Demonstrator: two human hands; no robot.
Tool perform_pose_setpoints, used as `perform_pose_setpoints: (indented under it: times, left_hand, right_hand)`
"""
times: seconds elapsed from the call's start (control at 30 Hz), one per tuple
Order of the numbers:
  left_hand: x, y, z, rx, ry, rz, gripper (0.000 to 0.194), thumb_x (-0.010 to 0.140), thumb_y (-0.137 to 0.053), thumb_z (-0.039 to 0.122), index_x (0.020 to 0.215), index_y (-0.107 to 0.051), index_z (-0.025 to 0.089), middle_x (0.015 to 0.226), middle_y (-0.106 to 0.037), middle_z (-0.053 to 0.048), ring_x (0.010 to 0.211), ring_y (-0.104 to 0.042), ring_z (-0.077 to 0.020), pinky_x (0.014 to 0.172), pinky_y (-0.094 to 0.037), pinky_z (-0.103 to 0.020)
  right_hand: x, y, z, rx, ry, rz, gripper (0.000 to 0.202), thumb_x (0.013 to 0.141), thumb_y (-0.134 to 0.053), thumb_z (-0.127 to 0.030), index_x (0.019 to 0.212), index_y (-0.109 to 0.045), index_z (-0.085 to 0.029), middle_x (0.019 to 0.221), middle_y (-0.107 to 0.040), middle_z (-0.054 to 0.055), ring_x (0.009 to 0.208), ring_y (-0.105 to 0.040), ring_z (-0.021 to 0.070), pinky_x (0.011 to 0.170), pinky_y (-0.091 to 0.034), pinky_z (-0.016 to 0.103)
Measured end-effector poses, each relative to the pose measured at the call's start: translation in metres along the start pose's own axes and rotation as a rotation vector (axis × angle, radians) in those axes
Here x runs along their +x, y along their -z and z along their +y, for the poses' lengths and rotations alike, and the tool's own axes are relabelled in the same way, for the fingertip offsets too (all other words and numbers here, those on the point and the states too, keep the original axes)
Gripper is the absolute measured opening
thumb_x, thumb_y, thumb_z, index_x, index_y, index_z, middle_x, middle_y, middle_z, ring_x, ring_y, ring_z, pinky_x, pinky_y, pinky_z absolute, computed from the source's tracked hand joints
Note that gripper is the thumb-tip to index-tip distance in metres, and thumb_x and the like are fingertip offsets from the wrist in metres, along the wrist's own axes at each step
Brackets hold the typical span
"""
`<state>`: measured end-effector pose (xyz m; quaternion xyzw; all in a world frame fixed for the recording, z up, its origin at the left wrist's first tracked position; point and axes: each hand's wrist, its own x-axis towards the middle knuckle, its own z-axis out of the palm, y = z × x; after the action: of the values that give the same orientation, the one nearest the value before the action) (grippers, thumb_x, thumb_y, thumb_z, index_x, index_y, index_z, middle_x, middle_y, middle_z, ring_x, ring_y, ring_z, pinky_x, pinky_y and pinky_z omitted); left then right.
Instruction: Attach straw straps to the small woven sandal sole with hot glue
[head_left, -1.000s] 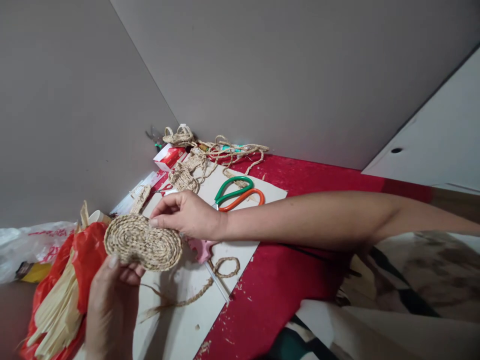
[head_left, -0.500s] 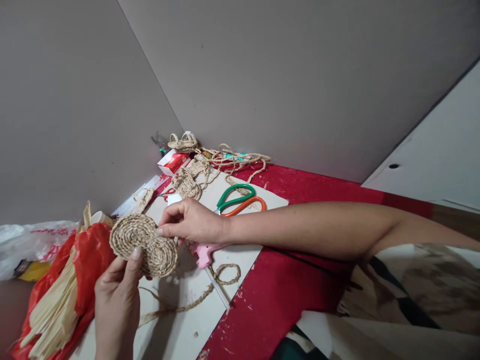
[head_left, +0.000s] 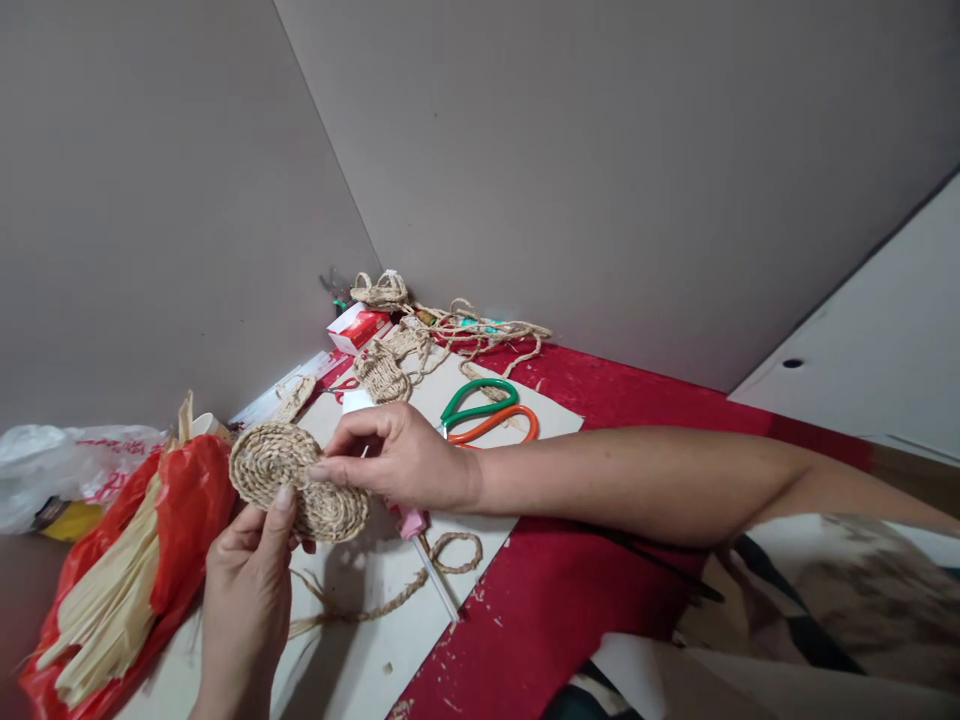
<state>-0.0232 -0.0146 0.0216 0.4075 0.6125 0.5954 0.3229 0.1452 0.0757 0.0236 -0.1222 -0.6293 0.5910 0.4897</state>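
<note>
A: Two hands on the braided coil [head_left: 296, 480], lower left of frame; left hand [head_left: 247, 590] pinched underneath, right hand [head_left: 397, 455] pinched on its edge.
B: Coil best kept flat, rim pressed evenly.

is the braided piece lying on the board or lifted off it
Lifted: the braided piece is pinched between left hand and right hand, above the white board.

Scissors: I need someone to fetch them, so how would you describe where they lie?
On the white board over the red table, look just beyond the right hand. The scissors lie flat there, the only glossy plastic among straw braids, one handle loop green, the other orange.
</note>
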Motion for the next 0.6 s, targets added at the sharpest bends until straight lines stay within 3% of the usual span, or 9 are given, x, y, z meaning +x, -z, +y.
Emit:
perform_pose_setpoints:
  times: [0.2,0.3,0.43,0.6]
  left_hand:
    - [-0.01,-0.005,0.014,-0.134,0.013,-0.004,0.028,0.067,-0.08,0.042,0.074,-0.073,0.016,0.069,-0.068,-0.002,0.057,-0.056,-0.0113,0.054,-0.049,-0.023]
    - [-0.013,-0.007,0.019,-0.199,-0.018,0.077,0.03,0.067,-0.08,0.042,0.082,-0.075,0.017,0.082,-0.073,-0.006,0.067,-0.064,-0.0158,0.056,-0.052,-0.025]
    - [-0.017,-0.006,0.016,-0.12,-0.065,0.233,0.025,0.061,-0.085,0.035,0.077,-0.075,0.019,0.08,-0.075,-0.003,0.067,-0.066,-0.0141,0.061,-0.055,-0.023]
    - [-0.021,-0.005,0.009,0.001,-0.094,0.28,0.026,0.063,-0.083,0.041,0.075,-0.075,0.02,0.077,-0.075,-0.002,0.07,-0.067,-0.0151,0.065,-0.055,-0.023]
  right_hand:
    - [-0.001,-0.005,0.005,0.17,-0.066,0.074,0.035,0.067,-0.079,-0.036,0.07,-0.051,-0.016,0.064,-0.051,-0.006,0.058,-0.045,0.0058,0.054,-0.037,0.02]
    - [0.002,-0.006,0.003,0.234,-0.066,0.125,0.035,0.066,-0.081,-0.035,0.071,-0.052,-0.016,0.062,-0.051,-0.007,0.056,-0.044,0.0054,0.054,-0.036,0.02]
    - [0.0,-0.008,0.0,0.278,-0.016,0.143,0.034,0.066,-0.081,-0.034,0.069,-0.052,-0.016,0.062,-0.05,-0.007,0.057,-0.043,0.0056,0.054,-0.035,0.02]
    - [-0.007,-0.011,-0.004,0.27,-0.006,0.158,0.032,0.068,-0.079,-0.033,0.067,-0.052,-0.016,0.059,-0.047,-0.007,0.054,-0.038,0.0053,0.053,-0.034,0.021]
